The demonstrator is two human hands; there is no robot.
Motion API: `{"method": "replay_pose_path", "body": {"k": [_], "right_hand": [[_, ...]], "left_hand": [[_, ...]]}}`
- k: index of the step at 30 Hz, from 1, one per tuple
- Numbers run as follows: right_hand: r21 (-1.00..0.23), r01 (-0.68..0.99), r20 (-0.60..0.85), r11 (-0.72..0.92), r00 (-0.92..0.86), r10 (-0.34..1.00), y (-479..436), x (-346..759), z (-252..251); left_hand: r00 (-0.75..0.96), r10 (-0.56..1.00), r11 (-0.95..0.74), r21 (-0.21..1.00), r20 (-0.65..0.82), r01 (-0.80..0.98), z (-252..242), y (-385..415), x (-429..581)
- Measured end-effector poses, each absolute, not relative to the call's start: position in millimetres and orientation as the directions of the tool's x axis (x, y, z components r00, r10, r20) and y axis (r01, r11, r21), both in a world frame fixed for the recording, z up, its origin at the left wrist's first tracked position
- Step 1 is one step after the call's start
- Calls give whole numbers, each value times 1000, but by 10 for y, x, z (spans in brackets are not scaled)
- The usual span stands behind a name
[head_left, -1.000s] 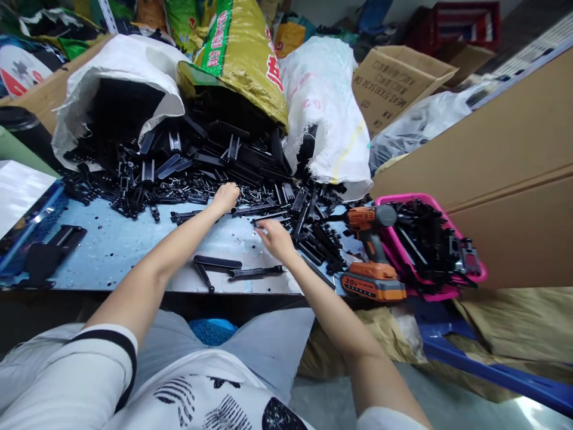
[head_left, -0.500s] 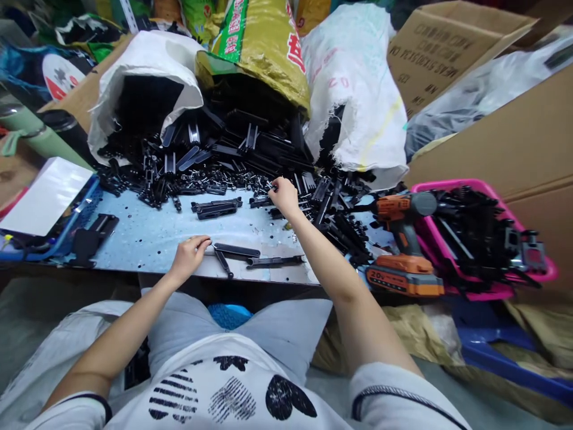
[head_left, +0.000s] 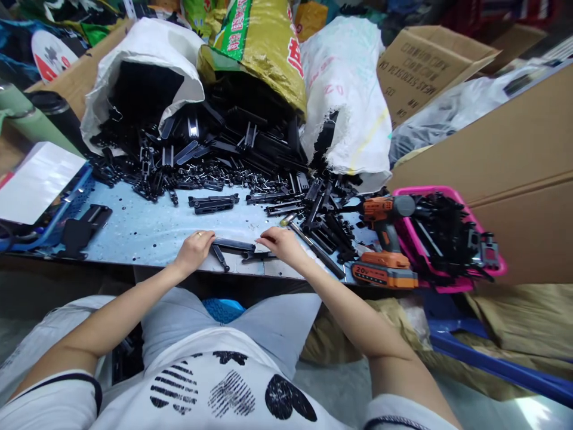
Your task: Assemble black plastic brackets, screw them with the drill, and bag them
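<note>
Both hands meet over one long black bar [head_left: 235, 245] near the worktop's [head_left: 134, 230] front edge! The left hand [head_left: 195, 251], fingertips pinched together, is at its left end; the right hand [head_left: 283, 245], fingers and thumb drawn close, at its right — whether either grips it, you can't tell. An orange drill [head_left: 385, 239] sits beside the pink basket [head_left: 427, 190].

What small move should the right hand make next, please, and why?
Perhaps the right hand should press lightly on the right end of the long black bar to steady it: its fingers are close by that end, while the left hand is at the other, where a shorter black arm slants off. Whether either hand pinches something small, I cannot tell.
</note>
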State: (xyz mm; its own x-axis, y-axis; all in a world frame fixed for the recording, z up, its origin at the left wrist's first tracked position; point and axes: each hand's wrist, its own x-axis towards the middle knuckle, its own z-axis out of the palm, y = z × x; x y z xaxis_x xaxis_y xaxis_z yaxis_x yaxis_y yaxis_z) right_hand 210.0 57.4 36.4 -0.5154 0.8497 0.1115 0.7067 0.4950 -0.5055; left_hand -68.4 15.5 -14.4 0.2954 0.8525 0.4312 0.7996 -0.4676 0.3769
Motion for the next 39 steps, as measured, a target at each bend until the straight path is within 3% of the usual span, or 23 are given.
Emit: {"method": "replay_pose_path", "body": {"k": [6,10,19,23,26,33,36,39], "right_hand": [[-293,758,59,582,-594,803,461,1951,379],[-256,698,51,669,-681,731,438,1934,386],[-300,643,208,705,-677,706,457,1998,169],[-230,616,216,753,-723,657,387,2053,8],[-285,592,262,754,-708,656,282,2185,-95],[-348,555,313,755,-691,652,227,1724,-20],[-409,482,271,775,-747,607,326,1323,-25],[-427,510,213,747,-746,631,387,1171,-75]], "left_hand": [[474,739,-613,187,478,768,-212,140,-694],[569,673,-686,110,472,719,-220,216,-769],[546,692,-698,245,472,673,-208,270,-776],[384,783,-557,278,489,782,-58,119,-657],[221,863,-378,291,455,879,49,-75,-576],[33,998,-19,246,-56,969,74,-386,-227],[-38,986,71,209,-161,975,40,-354,-48],[-91,976,135,227,-197,965,-3,-291,69]]}}
